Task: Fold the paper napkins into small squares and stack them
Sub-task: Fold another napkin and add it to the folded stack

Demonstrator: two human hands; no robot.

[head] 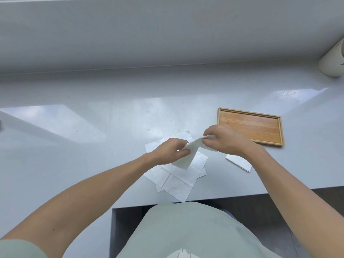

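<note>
**Napkin held in the air between both hands above the pile**

One white paper napkin [188, 154], partly folded, is held above the bench [111, 116] by both hands. The left hand [168, 150] is closed on its left edge, where the paper is pinched between the thumb and the curled fingers. The right hand [223, 139] is closed on the upper right end of the same napkin, with the fingers curled around the paper. The two hands are kept close together, and the napkin is stretched and bent between them. Its lower part hangs down towards the pile.

Under the hands, a loose pile of unfolded napkins [176, 179] is spread on the bench. The sheets are laid one over another at different angles, and crease lines are seen on them. One corner of the pile reaches the front edge of the bench.

A folded napkin [239, 162] is seen on the bench to the right of the pile, partly hidden by the right forearm. Whether it is a single piece or a small stack cannot be told.

A wooden tray [250, 113] is placed on the bench behind the right hand, a little to the right. A pale cylindrical container [332, 62] is seen at the far right edge, only partly in view. The person's light green shirt [186, 231] is seen at the bottom.
</note>
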